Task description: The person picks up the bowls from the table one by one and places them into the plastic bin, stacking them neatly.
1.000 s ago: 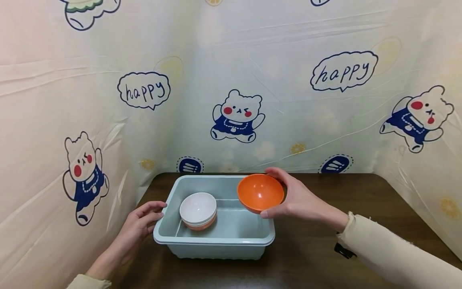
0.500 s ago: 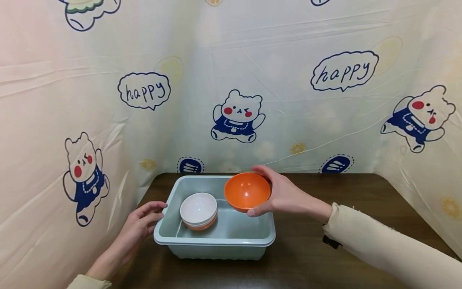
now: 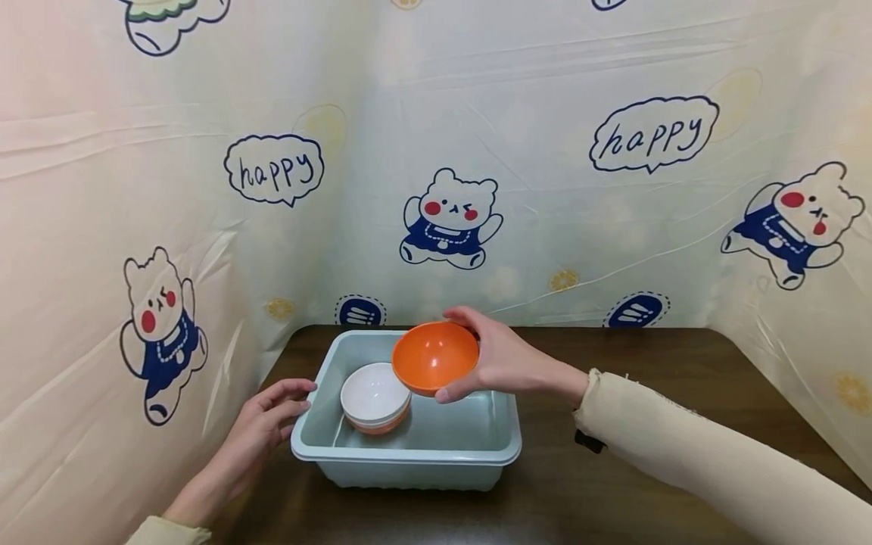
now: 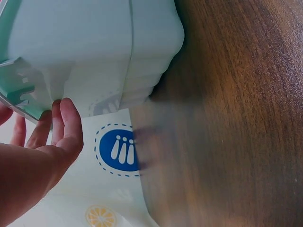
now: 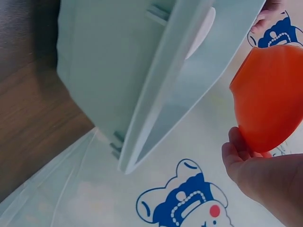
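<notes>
An orange bowl [image 3: 436,357] is held by my right hand [image 3: 507,356], thumb at its near side and fingers at its far side. It hangs tilted above the blue-grey plastic basin [image 3: 409,456], with its hollow facing the head camera. Inside the basin, at the left, sits a stack of bowls [image 3: 375,395], a white one on top and orange showing below. At the basin's left end, my left hand [image 3: 262,420] rests its loosely bent fingertips on the rim and outer wall. In the left wrist view, the fingers [image 4: 71,118] touch that wall.
The basin stands on a dark brown wooden table [image 3: 613,454]. A printed cloth [image 3: 531,151] with bears and "happy" bubbles hangs behind and at both sides. The basin's raised rim surrounds the stack.
My right hand has carried the orange bowl leftward and slightly up, from the basin's right side to near its middle, beside the white bowl. The left hand and basin have stayed in place.
</notes>
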Motion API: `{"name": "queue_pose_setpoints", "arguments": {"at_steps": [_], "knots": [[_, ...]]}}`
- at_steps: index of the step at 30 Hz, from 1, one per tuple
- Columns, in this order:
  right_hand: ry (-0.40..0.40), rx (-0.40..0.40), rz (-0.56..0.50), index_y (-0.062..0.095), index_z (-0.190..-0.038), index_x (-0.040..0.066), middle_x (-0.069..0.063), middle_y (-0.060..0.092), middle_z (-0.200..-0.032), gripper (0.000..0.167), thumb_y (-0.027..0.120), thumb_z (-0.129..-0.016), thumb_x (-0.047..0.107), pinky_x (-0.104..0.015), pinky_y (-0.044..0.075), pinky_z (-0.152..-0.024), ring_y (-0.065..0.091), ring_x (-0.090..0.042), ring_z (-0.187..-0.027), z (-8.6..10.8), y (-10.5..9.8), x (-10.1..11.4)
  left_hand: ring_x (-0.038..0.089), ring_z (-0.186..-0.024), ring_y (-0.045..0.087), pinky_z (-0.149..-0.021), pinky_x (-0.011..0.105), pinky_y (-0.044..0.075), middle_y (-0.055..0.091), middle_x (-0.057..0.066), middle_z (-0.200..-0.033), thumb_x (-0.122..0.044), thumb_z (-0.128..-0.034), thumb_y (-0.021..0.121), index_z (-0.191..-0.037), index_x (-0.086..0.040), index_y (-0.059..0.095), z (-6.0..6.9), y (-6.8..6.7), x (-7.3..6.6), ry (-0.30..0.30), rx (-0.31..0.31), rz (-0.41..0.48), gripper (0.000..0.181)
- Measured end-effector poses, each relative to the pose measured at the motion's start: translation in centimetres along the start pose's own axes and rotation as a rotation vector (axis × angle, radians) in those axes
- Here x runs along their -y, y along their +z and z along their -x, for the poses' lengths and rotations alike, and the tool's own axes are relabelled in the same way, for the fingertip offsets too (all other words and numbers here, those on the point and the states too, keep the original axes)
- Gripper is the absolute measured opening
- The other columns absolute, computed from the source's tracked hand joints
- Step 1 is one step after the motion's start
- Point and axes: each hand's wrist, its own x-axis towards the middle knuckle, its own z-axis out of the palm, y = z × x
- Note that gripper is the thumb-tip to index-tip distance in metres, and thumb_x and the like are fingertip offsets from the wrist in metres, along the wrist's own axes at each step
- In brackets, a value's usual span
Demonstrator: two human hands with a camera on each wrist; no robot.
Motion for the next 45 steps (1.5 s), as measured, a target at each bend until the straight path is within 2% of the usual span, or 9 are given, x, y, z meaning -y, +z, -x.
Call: {"name": "queue_pose_setpoints", "arguments": {"at_steps": [6,17,25,32,45], "knots": [[0.001,-0.011,0.031,0.042,-0.157,0.016,-0.002,0.054,-0.148,0.104,0.093,-0.07,0.044,-0.039,0.054,-0.096,0.055,-0.02,-0.126,-1.4,0.5,0.6,0.019,-0.111,0.062,-0.092,0.033,0.058,0.062,0.006,-0.132,-0.018,-0.1072,0.06,-0.14,-0.006,0.058,0.0,0.0,0.0,-0.003,0.005,-0.011,0.035],[0.014,0.013,0.051,0.041,-0.157,0.014,-0.002,0.054,-0.148,0.104,0.092,-0.071,0.042,-0.039,0.054,-0.097,0.054,-0.02,-0.126,-4.0,1.3,1.3,0.018,-0.11,0.062,-0.091,0.033,0.058,0.062,0.007,-0.13,-0.016,-0.1076,0.058,-0.139,-0.005,0.058,0.0,0.0,0.1,-0.003,0.004,-0.009,0.033],[0.035,0.033,0.04,0.039,-0.157,0.014,-0.005,0.053,-0.149,0.105,0.091,-0.071,0.042,-0.04,0.054,-0.097,0.055,-0.022,-0.126,-5.2,2.2,1.6,0.02,-0.112,0.062,-0.092,0.034,0.057,0.061,0.009,-0.133,-0.017,-0.1072,0.059,-0.14,-0.004,0.057,0.0,0.1,-0.1,-0.007,0.006,-0.015,0.035],[0.059,0.039,0.053,0.039,-0.158,0.018,0.0,0.054,-0.15,0.107,0.092,-0.07,0.047,-0.034,0.055,-0.094,0.056,-0.018,-0.122,-6.4,3.4,1.8,0.021,-0.111,0.062,-0.093,0.033,0.057,0.062,0.008,-0.132,-0.017,-0.1073,0.059,-0.139,-0.005,0.058,0.0,0.0,-0.1,-0.011,0.005,-0.013,0.034],[0.093,0.037,0.053,0.039,-0.158,0.019,0.0,0.054,-0.149,0.108,0.093,-0.069,0.046,-0.034,0.055,-0.093,0.056,-0.017,-0.121,-8.2,4.5,2.1,0.02,-0.111,0.061,-0.093,0.032,0.057,0.06,0.006,-0.134,-0.016,-0.108,0.058,-0.142,-0.006,0.057,-0.1,0.0,0.2,-0.036,-0.006,-0.023,0.035]]}}
